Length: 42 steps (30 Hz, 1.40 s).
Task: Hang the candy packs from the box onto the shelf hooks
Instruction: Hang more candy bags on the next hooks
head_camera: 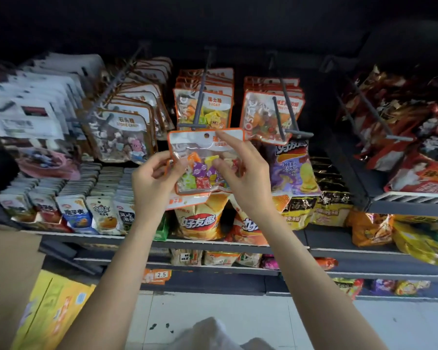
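candy pack (pixel 202 170) pinched by left hand (pixel 153 180) and right hand (pixel 243 173), just below shelf hook (pixel 199 109)

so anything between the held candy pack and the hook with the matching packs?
Nothing visible. The candy pack, held by the left hand and right hand, sits just below the hook, whose crossbar tip is bare. The packs already hanging sit further back on it. The pack's hang hole is still below the tip.

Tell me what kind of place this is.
Most likely a small shop's snack aisle: candy packs hang on shelf hooks, chip bags fill the shelf below, and a price tag reads 2.5.
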Each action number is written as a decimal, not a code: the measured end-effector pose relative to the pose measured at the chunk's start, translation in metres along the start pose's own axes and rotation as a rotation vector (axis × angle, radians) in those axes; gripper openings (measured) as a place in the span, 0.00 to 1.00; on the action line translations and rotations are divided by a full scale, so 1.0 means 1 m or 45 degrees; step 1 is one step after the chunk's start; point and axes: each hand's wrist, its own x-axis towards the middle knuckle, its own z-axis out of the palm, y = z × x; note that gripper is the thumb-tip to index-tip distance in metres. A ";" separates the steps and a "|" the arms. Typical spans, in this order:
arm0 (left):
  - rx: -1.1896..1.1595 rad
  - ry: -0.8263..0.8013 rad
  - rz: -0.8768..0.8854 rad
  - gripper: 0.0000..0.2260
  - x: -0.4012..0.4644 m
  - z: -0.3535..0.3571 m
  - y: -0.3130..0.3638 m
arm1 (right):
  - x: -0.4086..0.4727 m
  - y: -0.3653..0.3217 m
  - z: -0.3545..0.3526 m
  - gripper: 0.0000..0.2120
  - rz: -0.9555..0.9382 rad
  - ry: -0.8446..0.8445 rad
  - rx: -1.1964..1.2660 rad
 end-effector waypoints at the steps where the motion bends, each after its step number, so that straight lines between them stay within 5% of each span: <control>1: 0.026 0.015 0.021 0.05 0.003 -0.002 0.001 | 0.003 0.000 0.005 0.21 -0.007 0.005 -0.018; 12: 0.066 0.074 -0.061 0.05 0.012 -0.019 0.005 | 0.011 -0.005 0.023 0.20 -0.085 0.077 -0.068; 33: 0.169 -0.038 -0.151 0.11 0.016 -0.036 0.001 | 0.049 0.015 0.032 0.20 0.128 0.185 -0.060; 42: -0.289 -0.047 -0.465 0.13 0.005 -0.062 0.000 | 0.072 0.024 0.044 0.21 0.112 0.285 -0.426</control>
